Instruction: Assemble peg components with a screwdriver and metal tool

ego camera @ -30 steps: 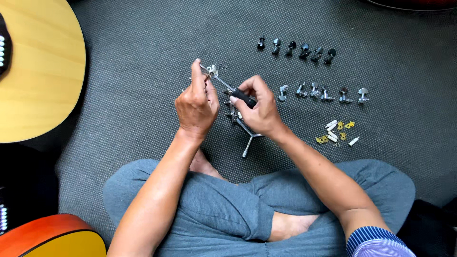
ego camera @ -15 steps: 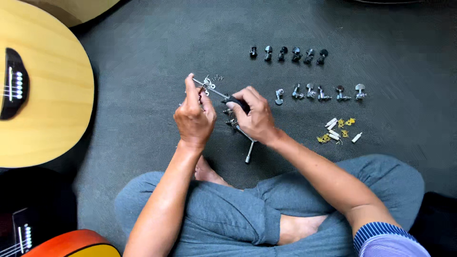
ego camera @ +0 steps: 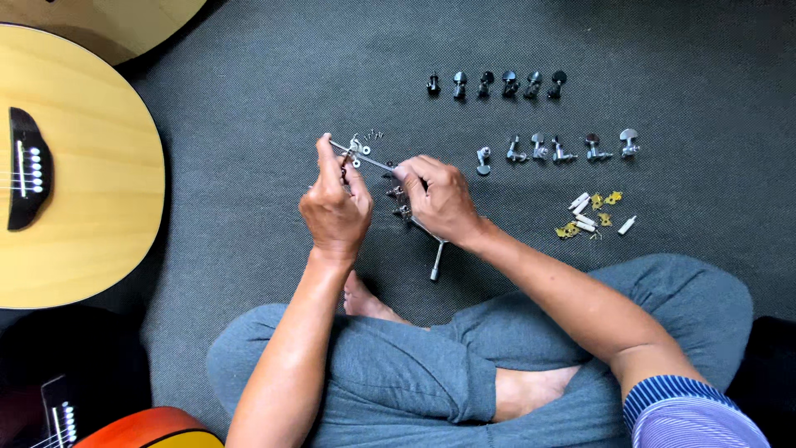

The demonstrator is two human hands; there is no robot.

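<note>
Seemingly six black tuners [ego camera: 496, 83], six chrome tuners [ego camera: 551, 150].

Shiny chrome metal tuning pegs [ego camera: 551, 151] lie on matt, rough grey carpet [ego camera: 249, 166]; the guitar [ego camera: 83, 182] is smooth pale wood.

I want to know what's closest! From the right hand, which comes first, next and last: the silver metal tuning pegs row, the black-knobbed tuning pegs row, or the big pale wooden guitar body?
1. Silver metal tuning pegs row: just right of the right hand.
2. Black-knobbed tuning pegs row: higher up, beyond the silver row.
3. Big pale wooden guitar body: far left, past the left hand.
</note>
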